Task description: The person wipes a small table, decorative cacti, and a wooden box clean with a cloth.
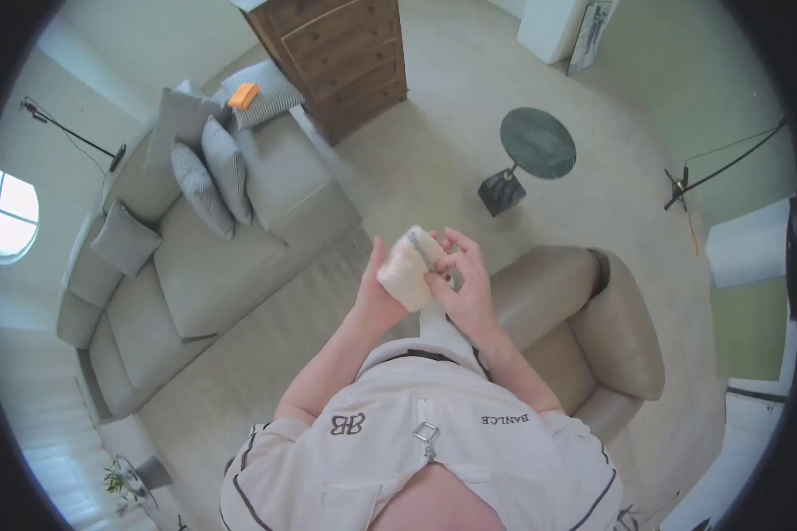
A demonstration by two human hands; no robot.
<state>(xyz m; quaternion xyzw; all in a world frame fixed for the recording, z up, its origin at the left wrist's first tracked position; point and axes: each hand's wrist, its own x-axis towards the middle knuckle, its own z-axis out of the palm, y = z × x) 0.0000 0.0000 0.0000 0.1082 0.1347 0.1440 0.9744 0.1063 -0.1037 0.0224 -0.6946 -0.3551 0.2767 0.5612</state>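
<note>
A small white fluffy cloth piece with a grey strip along it [410, 270] is in front of my body at waist height. Its exact kind cannot be made out. My left hand [381, 290] supports it from the left, palm against its side and thumb up along it. On the other side, the fingers and thumb of my right hand [466, 285] are bent and pinch its edge near the grey strip. Parts of the fingers on both hands are hidden behind it.
To the left stands a grey sectional sofa [217, 252] with several cushions and an orange box [243, 96]. A wooden chest of drawers [345, 62] is beyond it. Close on my right is a leather armchair [540, 301]; farther off, a round side table [538, 143].
</note>
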